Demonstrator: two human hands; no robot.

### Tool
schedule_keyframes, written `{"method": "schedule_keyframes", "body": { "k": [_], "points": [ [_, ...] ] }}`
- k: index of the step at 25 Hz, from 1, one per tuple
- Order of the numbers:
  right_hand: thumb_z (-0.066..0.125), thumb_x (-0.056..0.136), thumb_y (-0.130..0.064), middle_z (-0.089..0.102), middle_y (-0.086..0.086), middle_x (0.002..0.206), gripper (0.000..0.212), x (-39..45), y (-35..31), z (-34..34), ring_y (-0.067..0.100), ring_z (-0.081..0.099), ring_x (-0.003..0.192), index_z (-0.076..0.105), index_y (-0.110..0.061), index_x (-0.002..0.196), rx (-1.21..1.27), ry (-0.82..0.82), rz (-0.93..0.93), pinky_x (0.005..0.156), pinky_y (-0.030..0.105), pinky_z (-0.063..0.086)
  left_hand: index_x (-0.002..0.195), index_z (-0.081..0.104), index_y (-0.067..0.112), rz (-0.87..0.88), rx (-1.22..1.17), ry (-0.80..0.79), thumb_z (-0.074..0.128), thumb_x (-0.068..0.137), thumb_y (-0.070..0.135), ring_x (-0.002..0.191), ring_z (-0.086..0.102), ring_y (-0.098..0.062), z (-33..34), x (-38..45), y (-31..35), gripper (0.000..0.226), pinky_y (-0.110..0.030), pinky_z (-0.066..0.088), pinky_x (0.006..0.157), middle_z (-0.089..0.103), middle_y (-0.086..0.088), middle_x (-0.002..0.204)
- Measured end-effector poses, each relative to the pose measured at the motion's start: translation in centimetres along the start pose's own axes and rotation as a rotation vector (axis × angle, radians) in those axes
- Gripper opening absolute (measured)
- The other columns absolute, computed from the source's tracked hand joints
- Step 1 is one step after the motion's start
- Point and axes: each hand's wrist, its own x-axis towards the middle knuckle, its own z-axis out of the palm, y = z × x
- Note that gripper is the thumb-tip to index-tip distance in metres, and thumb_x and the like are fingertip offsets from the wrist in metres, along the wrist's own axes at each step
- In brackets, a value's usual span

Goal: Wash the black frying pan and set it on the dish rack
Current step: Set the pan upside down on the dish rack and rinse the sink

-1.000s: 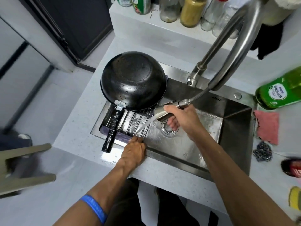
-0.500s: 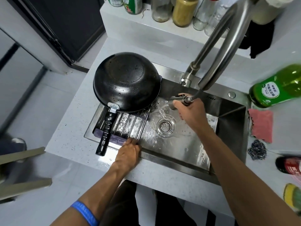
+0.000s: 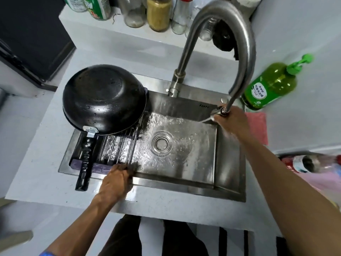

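Observation:
The black frying pan (image 3: 103, 100) lies upside down on the roll-up dish rack (image 3: 118, 146) across the left side of the steel sink (image 3: 228, 163). Its black handle (image 3: 85, 161) points toward me over the sink's front edge. My left hand (image 3: 117, 182) grips the rack's near right corner at the sink rim. My right hand (image 3: 229, 122) holds the pull-out spray head (image 3: 217, 111) of the tall curved faucet (image 3: 245, 43) at the sink's back right corner; water streams from it into the wet basin around the drain (image 3: 162, 142).
A green soap pump bottle (image 3: 271, 84) and a pink cloth (image 3: 258, 126) sit right of the sink. Jars and bottles (image 3: 158, 13) line the back ledge. A red-labelled bottle (image 3: 302, 163) lies at the right edge. Dark cabinet at far left.
My right hand carried the spray head from the rack side, over the drain, to the sink's back right corner. My left hand stayed on the rack's corner. The pan has not moved.

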Motion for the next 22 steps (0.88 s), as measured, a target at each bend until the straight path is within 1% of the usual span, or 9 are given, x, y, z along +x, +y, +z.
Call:
{"method": "schedule_keyframes", "body": {
  "k": [1, 3, 7, 10, 14, 17, 18, 20, 22],
  "points": [
    [0.069, 0.088, -0.034, 0.075, 0.003, 0.088, 0.016, -0.4, 0.8, -0.5, 0.018, 0.067, 0.077, 0.074, -0.019, 0.09, -0.028, -0.019, 0.024, 0.07, 0.027, 0.047, 0.11, 0.069, 0.021, 0.004, 0.026, -0.012, 0.06, 0.087, 0.028, 0.119, 0.045, -0.021, -0.1, 0.1, 0.1, 0.025, -0.036, 0.049, 0.091, 0.062, -0.003, 0.119],
    [0.069, 0.087, -0.035, 0.062, -0.01, 0.064, 0.022, -1.7, 1.9, -0.5, 0.004, 0.055, 0.06, 0.062, -0.025, 0.07, -0.123, -0.022, 0.023, 0.057, 0.021, 0.035, 0.11, 0.069, 0.021, 0.011, 0.055, -0.018, 0.063, 0.085, 0.028, 0.122, 0.043, -0.022, -0.3, 0.1, 0.1, 0.027, -0.034, 0.045, 0.095, 0.061, -0.003, 0.123],
    [0.068, 0.087, -0.03, 0.067, 0.001, 0.072, 0.019, -3.5, 3.3, 1.4, 0.021, 0.066, 0.074, 0.067, -0.018, 0.073, -0.082, -0.237, 0.076, 0.063, 0.027, 0.046, 0.109, 0.07, 0.023, -0.003, 0.04, -0.013, 0.061, 0.088, 0.03, 0.123, 0.042, -0.02, -0.1, -0.1, -0.2, 0.024, -0.029, 0.038, 0.099, 0.059, -0.002, 0.126],
    [0.061, 0.092, -0.037, 0.061, -0.002, 0.065, 0.03, -3.9, 3.7, 1.0, 0.017, 0.061, 0.065, 0.06, -0.021, 0.066, -0.132, -0.169, 0.101, 0.058, 0.027, 0.037, 0.107, 0.071, 0.021, -0.035, 0.011, 0.007, 0.06, 0.088, 0.028, 0.121, 0.044, -0.021, 0.0, -0.1, 0.1, 0.022, -0.033, 0.044, 0.093, 0.06, -0.002, 0.124],
    [0.062, 0.091, -0.038, 0.062, -0.012, 0.054, 0.036, -5.5, 2.4, 3.0, 0.003, 0.06, 0.053, 0.061, -0.022, 0.059, -0.028, -0.212, 0.065, 0.059, 0.025, 0.043, 0.109, 0.067, 0.019, -0.078, 0.052, -0.082, 0.056, 0.09, 0.035, 0.108, 0.053, -0.021, -0.1, 0.1, -0.5, 0.028, -0.034, 0.05, 0.085, 0.062, -0.004, 0.117],
    [0.065, 0.09, -0.036, 0.071, -0.001, 0.071, 0.026, -4.9, 2.3, 3.0, 0.018, 0.069, 0.068, 0.07, -0.019, 0.071, 0.051, -0.205, 0.043, 0.07, 0.034, 0.055, 0.137, 0.05, 0.029, -0.005, 0.132, -0.124, 0.051, 0.094, 0.028, 0.131, 0.036, -0.022, -0.4, 0.0, -1.5, 0.043, -0.033, 0.036, 0.104, 0.047, -0.001, 0.141],
    [0.066, 0.09, -0.036, 0.071, 0.002, 0.072, 0.025, -4.9, 2.8, 2.8, 0.021, 0.068, 0.067, 0.07, -0.017, 0.074, 0.061, -0.2, 0.056, 0.072, 0.038, 0.057, 0.14, 0.045, 0.035, 0.012, 0.126, -0.117, 0.05, 0.095, 0.021, 0.135, 0.03, -0.023, -0.6, -0.1, -1.7, 0.047, -0.033, 0.03, 0.109, 0.043, 0.002, 0.145],
    [0.069, 0.089, -0.036, 0.069, -0.003, 0.061, 0.023, -6.0, 2.8, 3.1, 0.014, 0.067, 0.057, 0.068, -0.018, 0.074, 0.092, -0.203, 0.076, 0.061, 0.032, 0.058, 0.138, 0.048, 0.034, -0.009, 0.12, -0.086, 0.044, 0.096, 0.015, 0.135, 0.029, -0.023, -1.0, 0.0, -1.3, 0.046, -0.033, 0.021, 0.114, 0.043, 0.003, 0.145],
    [0.07, 0.089, -0.035, 0.068, -0.006, 0.054, 0.024, -6.6, 0.5, 4.8, 0.007, 0.063, 0.047, 0.068, -0.022, 0.07, 0.173, -0.265, 0.043, 0.048, 0.023, 0.052, 0.135, 0.052, 0.029, -0.034, 0.121, -0.087, 0.041, 0.097, 0.018, 0.135, 0.029, -0.021, -1.1, 0.2, -0.9, 0.042, -0.032, 0.019, 0.115, 0.046, 0.0, 0.142]
  ]
}}
